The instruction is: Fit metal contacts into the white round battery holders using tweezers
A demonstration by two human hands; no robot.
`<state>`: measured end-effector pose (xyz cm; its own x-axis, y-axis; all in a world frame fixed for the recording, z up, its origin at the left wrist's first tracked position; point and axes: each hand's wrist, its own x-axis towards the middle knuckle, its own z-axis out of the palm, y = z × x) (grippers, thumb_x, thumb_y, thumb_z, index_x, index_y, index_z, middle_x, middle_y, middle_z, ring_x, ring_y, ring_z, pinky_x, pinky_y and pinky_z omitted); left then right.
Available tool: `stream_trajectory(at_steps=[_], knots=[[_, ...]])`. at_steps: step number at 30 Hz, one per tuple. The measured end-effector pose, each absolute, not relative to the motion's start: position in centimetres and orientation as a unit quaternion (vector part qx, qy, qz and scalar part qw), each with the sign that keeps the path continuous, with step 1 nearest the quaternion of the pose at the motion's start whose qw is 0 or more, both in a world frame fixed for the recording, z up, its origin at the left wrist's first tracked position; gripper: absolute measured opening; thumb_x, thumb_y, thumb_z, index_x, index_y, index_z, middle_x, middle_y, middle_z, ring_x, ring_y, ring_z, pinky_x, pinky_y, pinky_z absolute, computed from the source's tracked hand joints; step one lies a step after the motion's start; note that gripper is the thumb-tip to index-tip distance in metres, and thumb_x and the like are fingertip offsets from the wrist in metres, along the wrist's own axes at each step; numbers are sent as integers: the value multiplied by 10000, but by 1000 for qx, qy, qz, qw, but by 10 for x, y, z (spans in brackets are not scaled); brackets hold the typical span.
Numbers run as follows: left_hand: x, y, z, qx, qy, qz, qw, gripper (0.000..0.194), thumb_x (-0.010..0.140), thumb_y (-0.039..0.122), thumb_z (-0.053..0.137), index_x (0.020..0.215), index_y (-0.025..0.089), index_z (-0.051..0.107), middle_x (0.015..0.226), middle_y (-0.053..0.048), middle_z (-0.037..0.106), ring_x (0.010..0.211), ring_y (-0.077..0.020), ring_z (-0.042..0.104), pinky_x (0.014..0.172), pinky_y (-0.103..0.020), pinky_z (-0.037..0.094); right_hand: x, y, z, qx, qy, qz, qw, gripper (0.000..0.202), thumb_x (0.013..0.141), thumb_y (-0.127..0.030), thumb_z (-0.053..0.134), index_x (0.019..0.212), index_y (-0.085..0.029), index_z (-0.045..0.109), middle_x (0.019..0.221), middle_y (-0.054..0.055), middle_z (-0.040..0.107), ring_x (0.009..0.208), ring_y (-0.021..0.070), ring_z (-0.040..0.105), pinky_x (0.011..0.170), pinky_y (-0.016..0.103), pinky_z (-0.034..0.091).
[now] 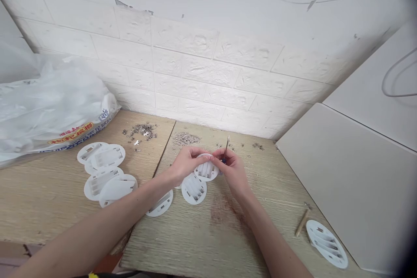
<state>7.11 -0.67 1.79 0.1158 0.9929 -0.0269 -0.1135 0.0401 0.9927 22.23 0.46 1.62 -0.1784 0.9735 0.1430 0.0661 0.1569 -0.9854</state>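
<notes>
My left hand (185, 165) grips the edge of a round white plastic battery holder (206, 172) with slots in it, raised over the table. My right hand (232, 168) is closed round a screwdriver (227, 147), its thin metal shaft pointing up and its blue handle mostly hidden by the fingers. The right thumb and fingertips also meet the holder's upper edge. Just below, a second white battery holder (194, 189) lies on the table. Another holder (160, 205) is partly covered by my left forearm.
Several overlapping white holders (109, 156) lie at left, beside a full plastic bag (55, 104). Small metal pieces form piles (186, 139) (143, 131) near the wall. At right are a wooden-handled tool (302, 222), another holder (327, 244) and a white panel (345, 173).
</notes>
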Motion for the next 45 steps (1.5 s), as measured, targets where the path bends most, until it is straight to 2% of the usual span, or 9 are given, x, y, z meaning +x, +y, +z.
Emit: stream_trajectory(at_steps=[6, 15, 18, 22, 25, 29, 32, 41, 45], knots=[[71, -8, 19, 485, 464, 485, 561, 224, 686, 326, 705, 781, 123, 705, 675, -45, 658, 621, -137, 574, 568, -247, 430, 222, 3, 18, -431, -605, 484, 462, 249, 688, -388, 702, 764, -170, 610, 650, -5, 550, 557, 99, 452, 503, 233, 355], [71, -7, 15, 493, 465, 491, 548, 263, 667, 348, 723, 787, 116, 696, 746, -67, 683, 696, -167, 607, 616, -266, 452, 224, 4, 17, -431, -639, 456, 445, 253, 721, -407, 670, 789, -167, 628, 687, 16, 583, 607, 123, 496, 545, 249, 390], [71, -6, 16, 480, 460, 505, 551, 272, 654, 359, 732, 782, 123, 694, 745, -60, 681, 690, -162, 604, 617, -265, 457, 225, 4, 18, -443, -678, 382, 446, 224, 746, -394, 646, 799, -176, 648, 688, 21, 592, 612, 132, 499, 559, 264, 388], [71, -8, 24, 453, 456, 507, 574, 317, 643, 334, 746, 883, 134, 689, 819, -73, 695, 736, -173, 620, 632, -268, 467, 229, 5, 20, -452, -726, 266, 446, 162, 781, -353, 616, 775, -195, 653, 697, 21, 605, 612, 140, 500, 563, 278, 377], [70, -9, 27, 452, 460, 497, 581, 315, 639, 309, 751, 890, 129, 689, 820, -76, 695, 712, -162, 615, 619, -261, 460, 229, 5, 19, -437, -749, 214, 450, 144, 814, -333, 587, 785, -208, 653, 772, 38, 614, 672, 160, 530, 570, 287, 390], [69, -10, 26, 461, 443, 502, 583, 293, 650, 323, 745, 862, 125, 703, 819, -73, 700, 773, -173, 625, 689, -269, 466, 229, 4, 15, -382, -794, 127, 455, 141, 840, -291, 571, 924, -251, 678, 957, 61, 598, 883, 193, 550, 741, 331, 447], [70, -10, 25, 478, 445, 485, 581, 301, 682, 368, 718, 871, 135, 719, 837, -75, 706, 830, -195, 630, 709, -279, 468, 229, 4, 10, -372, -813, 82, 441, 161, 848, -243, 560, 959, -259, 674, 968, 66, 586, 917, 196, 538, 780, 341, 452], [70, -12, 26, 513, 428, 450, 593, 397, 708, 420, 696, 987, 138, 713, 904, -97, 714, 846, -212, 636, 704, -286, 473, 230, 5, 13, -397, -805, 118, 425, 100, 828, -153, 541, 852, -205, 623, 898, 53, 590, 822, 173, 554, 692, 293, 450], [69, -12, 27, 499, 424, 447, 609, 389, 672, 380, 739, 982, 147, 715, 921, -90, 711, 872, -201, 627, 708, -263, 465, 230, 5, 15, -393, -802, 124, 432, 73, 836, -161, 538, 839, -198, 601, 898, 49, 595, 817, 166, 557, 686, 284, 439]])
